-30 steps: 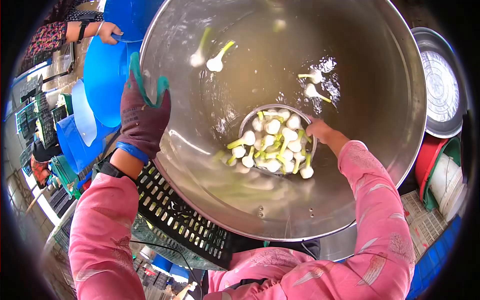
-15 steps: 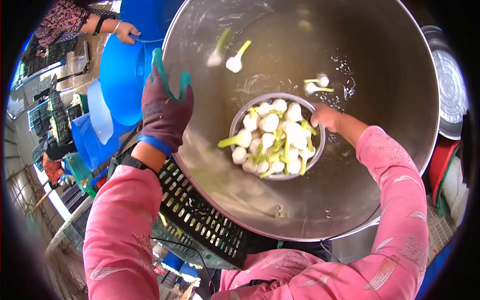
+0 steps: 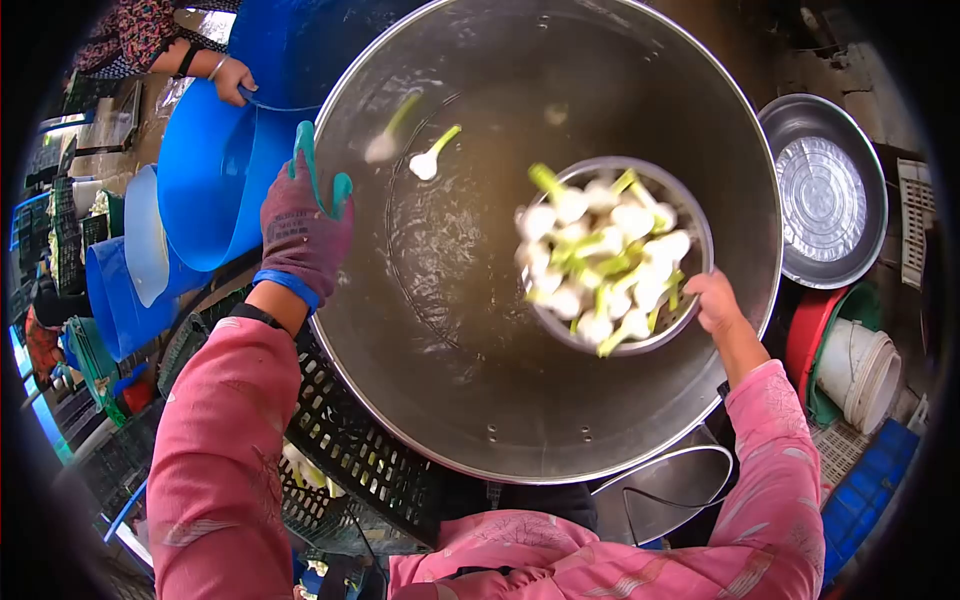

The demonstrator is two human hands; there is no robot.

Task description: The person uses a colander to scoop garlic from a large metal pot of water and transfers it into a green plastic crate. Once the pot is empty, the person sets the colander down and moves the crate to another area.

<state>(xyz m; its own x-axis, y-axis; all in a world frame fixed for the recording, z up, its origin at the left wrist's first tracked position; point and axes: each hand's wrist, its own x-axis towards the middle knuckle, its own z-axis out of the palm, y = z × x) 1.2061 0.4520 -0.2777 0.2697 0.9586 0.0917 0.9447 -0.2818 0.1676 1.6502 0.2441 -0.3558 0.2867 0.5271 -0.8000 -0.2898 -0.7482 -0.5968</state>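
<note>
My right hand (image 3: 718, 305), bare, grips the right rim of a round metal bowl (image 3: 704, 235). The bowl is heaped with white garlic bulbs (image 3: 605, 265) with short green stems and is tilted over the water, slightly blurred. My left hand (image 3: 303, 225) wears a purple glove with green fingertips. Its fingers are apart and hold nothing, beside the left rim of a large steel tub (image 3: 345, 375). In the tub's cloudy water floats a loose garlic bulb (image 3: 424, 165), with a blurred second one near it.
Blue plastic tubs (image 3: 205, 180) stand at the left, where another person's hand (image 3: 233, 80) holds a rim. A black slatted crate (image 3: 345, 425) sits below the tub's left edge. At the right are a metal basin (image 3: 822, 195), a red basin (image 3: 812, 325) and a white bucket (image 3: 855, 370).
My right hand has raised the bowl of garlic and moved it rightward across the tub. The view has shifted, so the tub sits further left. My left hand stays open.
</note>
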